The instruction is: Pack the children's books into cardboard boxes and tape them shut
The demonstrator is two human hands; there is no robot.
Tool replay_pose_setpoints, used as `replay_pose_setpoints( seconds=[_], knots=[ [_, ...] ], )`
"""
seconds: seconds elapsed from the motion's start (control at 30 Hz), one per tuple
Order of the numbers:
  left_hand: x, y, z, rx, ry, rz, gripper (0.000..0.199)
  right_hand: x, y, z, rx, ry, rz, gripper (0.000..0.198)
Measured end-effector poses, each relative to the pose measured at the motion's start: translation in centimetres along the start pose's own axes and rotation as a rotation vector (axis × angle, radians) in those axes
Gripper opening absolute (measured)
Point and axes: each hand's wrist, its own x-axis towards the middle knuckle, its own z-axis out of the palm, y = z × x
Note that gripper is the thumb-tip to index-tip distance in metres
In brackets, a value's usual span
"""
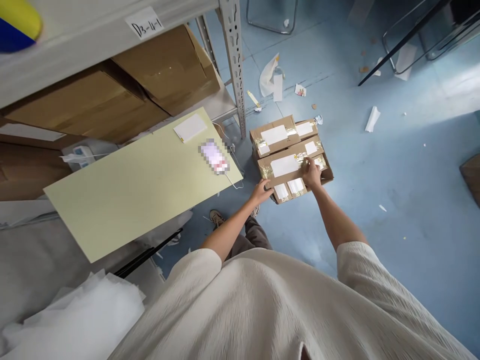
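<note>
A long cardboard box (264, 167) with white labels and clear tape lies on top of other boxes, between my two hands. My left hand (261, 191) grips its lower left corner, fingers bent around the edge. Toward the right end, my right hand (312, 174) has its fingers closed on the same box, hiding part of the tape. Behind it sits another labelled carton (273, 135). Smaller taped boxes (296, 186) show on the near side, all gathered in an open carton (328, 175) on the floor.
To the left is a pale green tabletop (142, 185) with a blurred phone (214, 157) on a cable and a white card (190, 128). A metal shelf (234, 65) holds large cartons (165, 70). Paper scraps (277, 87) litter the blue floor; chair legs (272, 31) stand beyond.
</note>
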Motion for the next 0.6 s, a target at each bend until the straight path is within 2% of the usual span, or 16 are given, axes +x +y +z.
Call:
replay_pose_setpoints(
  seconds=[0.27, 0.4, 0.6],
  knots=[
    [3.0, -0.4, 0.5, 0.027, -0.034, -0.096, 0.075, 3.5, 0.9, 1.1, 0.008, -0.071, 0.021, 0.068],
    [3.3, -0.2, 0.5, 0.063, -0.043, -0.117, 0.075, 4.4, 0.8, 1.4, 0.017, -0.058, 0.000, 0.064],
    [3.0, 0.3, 0.6, 0.096, -0.070, -0.114, 0.077, 4.1, 0.9, 1.4, -0.007, -0.071, 0.024, 0.060]
  ],
)
